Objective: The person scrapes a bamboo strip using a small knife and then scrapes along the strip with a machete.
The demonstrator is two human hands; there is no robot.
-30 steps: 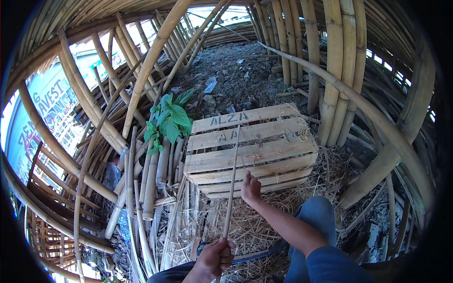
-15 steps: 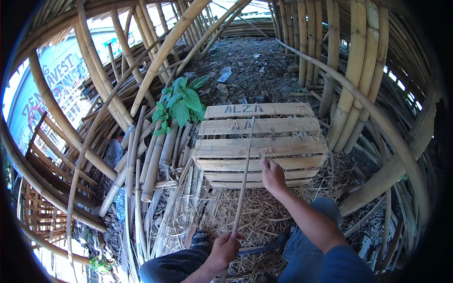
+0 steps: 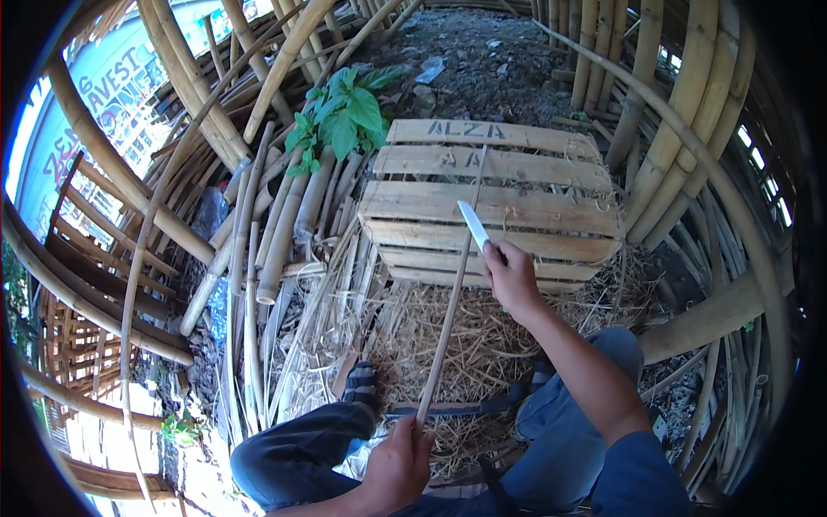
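My left hand (image 3: 398, 461) grips the bamboo strip (image 3: 448, 297) at 6 o'clock; my right hand (image 3: 510, 274) clasps the knife (image 3: 473, 225) against it, toward the wooden crate (image 3: 491, 207) at 12. Shaving step; the next stroke probably calls for steady blade pressure.

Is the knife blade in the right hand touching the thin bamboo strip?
Touching. The head view shows the white knife blade in the right hand lying against the thin bamboo strip, with no gap between them; the left hand grips the strip's lower end.

Sunlit outdoor yard, stacked bamboo poles (image 3: 172, 146), straw-strewn dirt ground (image 3: 482, 52), wooden slat crate (image 3: 525, 207), leafy plant (image 3: 345, 116)
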